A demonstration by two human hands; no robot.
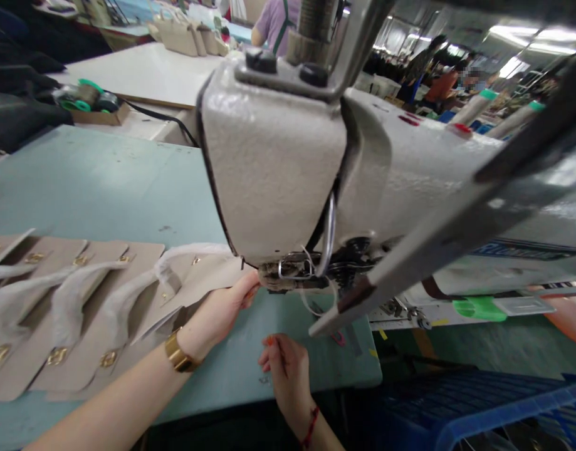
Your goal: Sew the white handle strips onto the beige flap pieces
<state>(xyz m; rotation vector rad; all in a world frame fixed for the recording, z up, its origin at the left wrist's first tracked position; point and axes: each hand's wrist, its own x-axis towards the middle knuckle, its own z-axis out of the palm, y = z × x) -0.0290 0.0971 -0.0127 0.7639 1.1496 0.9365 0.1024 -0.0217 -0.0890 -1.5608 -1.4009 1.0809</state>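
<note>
My left hand (226, 307), with a gold bracelet at the wrist, pinches the edge of a beige leather piece (200, 269) right beside the needle area (292, 272) of a large grey sewing machine (278, 163). My right hand (285, 366), fingers curled, rests near the front edge of the green table (104, 188), below the needle; what it holds is hidden. White thread hangs from the needle area.
A row of beige leather pieces with gold clasps (57, 313) lies overlapped at the left. A box of thread spools (90, 103) and a white table (146, 72) with beige bags stand behind. A blue crate (480, 407) sits at lower right. Other people work far back.
</note>
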